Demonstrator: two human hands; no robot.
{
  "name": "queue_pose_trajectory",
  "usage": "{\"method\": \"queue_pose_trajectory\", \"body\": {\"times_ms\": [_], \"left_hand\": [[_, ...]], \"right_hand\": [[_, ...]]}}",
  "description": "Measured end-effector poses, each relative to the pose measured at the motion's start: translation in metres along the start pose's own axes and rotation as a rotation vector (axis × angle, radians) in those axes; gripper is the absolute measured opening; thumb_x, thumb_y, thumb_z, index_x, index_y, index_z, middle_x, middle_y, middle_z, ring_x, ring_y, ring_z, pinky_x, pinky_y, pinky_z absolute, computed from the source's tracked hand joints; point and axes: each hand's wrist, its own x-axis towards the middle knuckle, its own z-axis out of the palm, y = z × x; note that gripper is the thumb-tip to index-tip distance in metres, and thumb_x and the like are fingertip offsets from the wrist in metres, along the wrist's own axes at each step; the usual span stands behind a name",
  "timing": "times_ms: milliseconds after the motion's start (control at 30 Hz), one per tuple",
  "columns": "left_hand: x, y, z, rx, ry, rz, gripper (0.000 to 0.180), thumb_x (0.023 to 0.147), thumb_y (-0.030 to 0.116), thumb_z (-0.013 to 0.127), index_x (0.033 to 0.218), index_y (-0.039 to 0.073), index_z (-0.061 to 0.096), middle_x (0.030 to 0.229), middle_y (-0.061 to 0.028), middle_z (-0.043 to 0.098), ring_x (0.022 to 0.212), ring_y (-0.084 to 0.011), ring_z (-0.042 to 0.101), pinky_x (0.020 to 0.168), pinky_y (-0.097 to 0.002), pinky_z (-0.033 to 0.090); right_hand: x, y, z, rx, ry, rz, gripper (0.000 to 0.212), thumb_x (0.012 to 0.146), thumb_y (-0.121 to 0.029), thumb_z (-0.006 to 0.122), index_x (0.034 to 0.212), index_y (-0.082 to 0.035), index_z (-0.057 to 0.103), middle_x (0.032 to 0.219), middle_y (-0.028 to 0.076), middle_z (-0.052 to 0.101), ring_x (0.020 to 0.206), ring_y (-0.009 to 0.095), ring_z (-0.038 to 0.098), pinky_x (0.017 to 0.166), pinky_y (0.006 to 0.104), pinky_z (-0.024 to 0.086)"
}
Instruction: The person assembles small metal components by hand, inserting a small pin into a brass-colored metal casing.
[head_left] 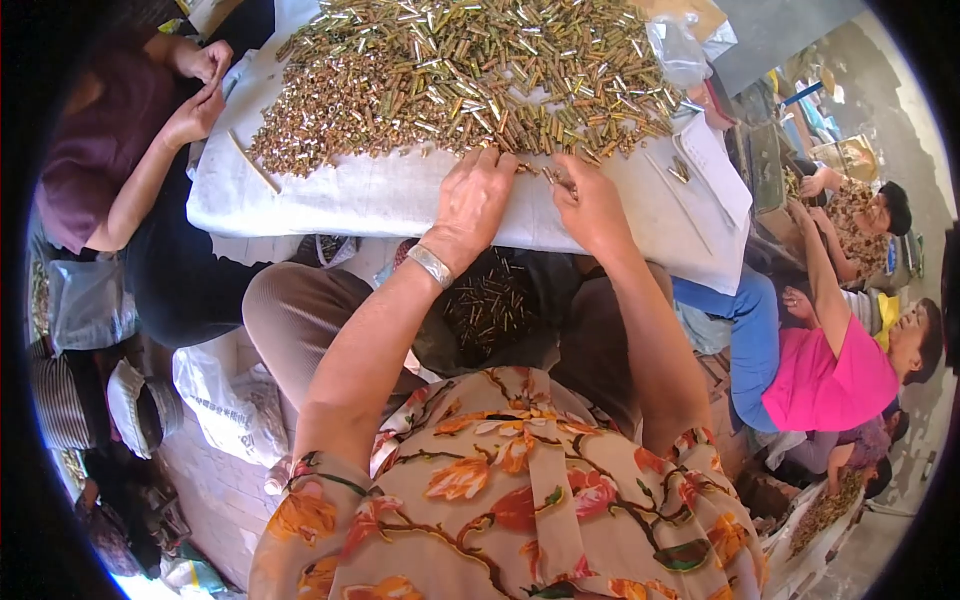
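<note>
Both of my hands are at the near edge of a large heap of small brass-coloured metal tubes (pixel 560 75) on a white-covered table (pixel 330 208). Small copper-coloured pieces, like rings or nuts (pixel 310 125), form the heap's left part. My left hand (pixel 474 192) has its fingers bent down against the pile, with a copper-coloured bit by its fingertips. Thumb and fingers of my right hand (pixel 588 200) are closed at a small metal piece (pixel 548 175) just right of it. The exact shape of what each pinches is too small to make out. A bracelet (pixel 430 266) circles my left wrist.
Below the table edge, between my knees, a dark container (pixel 488 308) holds many finished-looking metal tubes. A thin stick (pixel 253 162) lies left; a white paper (pixel 712 165) and clear plastic bag (pixel 680 50) lie right. Co-workers (pixel 835 375) sit on both sides.
</note>
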Motion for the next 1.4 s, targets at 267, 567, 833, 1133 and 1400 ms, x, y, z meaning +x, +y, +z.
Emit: {"method": "queue_pose_trajectory", "body": {"times_ms": [267,567,833,1133,1400], "left_hand": [[-0.03,0.015,-0.036,-0.976,-0.249,-0.593,0.015,0.09,0.005,0.057,0.104,0.001,0.059,0.092,-0.0096,0.066,0.081,-0.0175,0.066,0.074,-0.0306,0.054],[-0.067,0.052,-0.076,-1.597,-0.141,-0.826,0.016,0.093,0.005,0.055,0.107,-0.003,0.057,0.098,-0.0108,0.065,0.089,-0.019,0.067,0.083,-0.0306,0.055],[-0.071,0.063,-0.085,-1.583,-0.052,-0.763,0.015,0.092,0.003,0.056,0.106,-0.004,0.058,0.098,-0.0094,0.066,0.09,-0.0166,0.066,0.082,-0.0277,0.055],[-0.072,0.068,-0.085,-1.477,0.003,-0.636,0.014,0.091,-0.001,0.057,0.104,-0.005,0.06,0.098,-0.0073,0.066,0.091,-0.0128,0.065,0.083,-0.0245,0.053],[-0.071,0.062,-0.088,-1.481,-0.101,-0.635,0.016,0.09,0.0,0.058,0.106,-0.003,0.06,0.095,-0.0081,0.067,0.088,-0.0146,0.066,0.081,-0.0254,0.054]], "right_hand": [[-0.047,-0.039,-0.032,0.779,-0.163,0.367,0.021,0.087,-0.013,0.064,0.105,-0.004,0.057,0.083,0.003,0.062,0.075,0.007,0.054,0.066,0.0235,0.044],[-0.087,-0.067,-0.024,0.829,0.058,0.176,0.016,0.088,-0.005,0.065,0.101,-0.001,0.058,0.089,0.002,0.065,0.077,0.004,0.054,0.069,0.0206,0.045],[-0.096,-0.073,-0.025,0.754,0.058,0.081,0.014,0.089,-0.002,0.061,0.102,0.002,0.055,0.097,0.008,0.066,0.089,0.01,0.06,0.082,0.0236,0.047],[-0.098,-0.072,-0.018,0.73,0.147,0.023,0.015,0.088,-0.005,0.064,0.101,0.0,0.059,0.09,0.004,0.068,0.075,0.004,0.057,0.067,0.0192,0.045],[-0.096,-0.069,-0.031,0.601,0.078,-0.022,0.012,0.088,-0.004,0.063,0.099,0.001,0.064,0.085,0.003,0.068,0.069,0.006,0.057,0.063,0.0205,0.047]]}}
